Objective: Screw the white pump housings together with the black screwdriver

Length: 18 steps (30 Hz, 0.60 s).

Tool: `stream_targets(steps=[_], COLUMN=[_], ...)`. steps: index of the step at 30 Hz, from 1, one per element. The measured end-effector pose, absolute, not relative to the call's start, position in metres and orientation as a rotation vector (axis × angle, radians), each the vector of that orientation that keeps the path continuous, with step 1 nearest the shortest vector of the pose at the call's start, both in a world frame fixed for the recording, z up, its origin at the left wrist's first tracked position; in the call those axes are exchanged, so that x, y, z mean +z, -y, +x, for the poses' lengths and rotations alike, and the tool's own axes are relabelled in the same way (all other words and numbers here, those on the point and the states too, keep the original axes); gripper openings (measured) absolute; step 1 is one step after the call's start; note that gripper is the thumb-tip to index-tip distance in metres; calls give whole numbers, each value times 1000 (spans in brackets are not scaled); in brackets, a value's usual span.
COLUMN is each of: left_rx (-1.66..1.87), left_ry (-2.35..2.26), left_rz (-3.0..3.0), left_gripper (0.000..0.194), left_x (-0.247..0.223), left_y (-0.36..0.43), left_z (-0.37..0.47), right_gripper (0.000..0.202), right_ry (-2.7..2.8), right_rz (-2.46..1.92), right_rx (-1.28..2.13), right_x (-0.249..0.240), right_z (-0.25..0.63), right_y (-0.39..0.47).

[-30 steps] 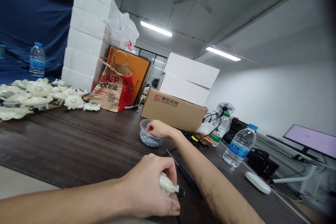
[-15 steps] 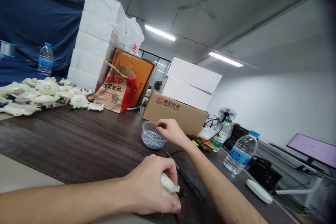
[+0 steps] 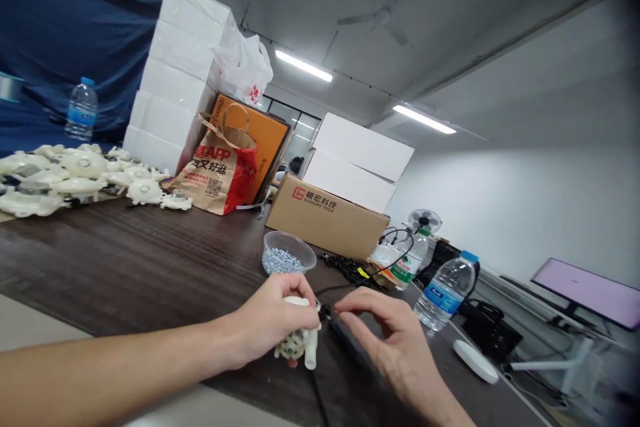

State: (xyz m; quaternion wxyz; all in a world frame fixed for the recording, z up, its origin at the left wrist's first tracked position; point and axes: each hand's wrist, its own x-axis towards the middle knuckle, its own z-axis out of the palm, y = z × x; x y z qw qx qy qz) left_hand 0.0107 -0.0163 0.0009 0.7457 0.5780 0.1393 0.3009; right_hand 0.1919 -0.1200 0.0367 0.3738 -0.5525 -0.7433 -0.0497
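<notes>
One white plastic part (image 3: 294, 347) near front edge of counter (image 3: 150, 267), clamped in left hand (image 3: 275, 313); just beside, right hand (image 3: 393, 340) pinched together, anything held too small to tell.

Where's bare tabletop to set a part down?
Free: the left stretch of dark tabletop, with the cream pile and paper bag behind, the tub to its right and the left forearm in front. Crowded: around the right hand, hemmed by the held cream part, black pile and nearest bottle.
</notes>
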Motion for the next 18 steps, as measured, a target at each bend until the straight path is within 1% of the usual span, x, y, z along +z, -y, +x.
stream_targets(steps=[5, 8, 12, 18], left_rx=[661, 663, 681, 744], left_ry=[-330, -367, -407, -440], left_rz=[1313, 1341, 1370, 1471], left_gripper=[23, 24, 24, 21], left_x=[-3, -1, 0, -4], left_y=[19, 22, 23, 21], left_z=[12, 10, 10, 10], right_gripper=[2, 9, 11, 13], right_ry=[1786, 1809, 1834, 1806], right_rz=[-1420, -1319, -1166, -1216], right_rx=[-88, -28, 29, 26], right_x=[18, 18, 19, 14], right_z=[191, 185, 178, 174], right_y=[124, 125, 128, 127])
